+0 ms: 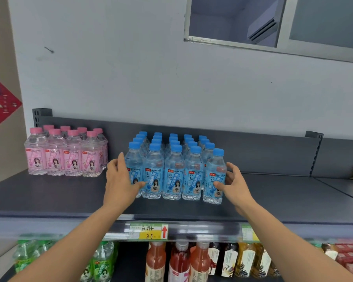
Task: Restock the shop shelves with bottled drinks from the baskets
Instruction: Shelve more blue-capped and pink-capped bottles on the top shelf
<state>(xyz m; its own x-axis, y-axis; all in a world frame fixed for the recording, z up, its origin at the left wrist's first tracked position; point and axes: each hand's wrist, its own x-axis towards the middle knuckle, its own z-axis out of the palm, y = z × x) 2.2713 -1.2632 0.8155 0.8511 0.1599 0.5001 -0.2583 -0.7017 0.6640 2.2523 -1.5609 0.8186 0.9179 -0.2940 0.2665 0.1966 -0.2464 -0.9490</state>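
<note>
The dark grey shelf (69, 196) carries a block of blue-capped bottles (172, 167) in the middle, five across and several deep, labels facing near. Bare shelf lies to the right of them and along the near edge. Pink-capped bottles (65, 153) stand well apart at the far left. The left hand (120, 180) and right hand (233, 184), fingers spread apart, press flat against the block's two front corner bottles
</note>
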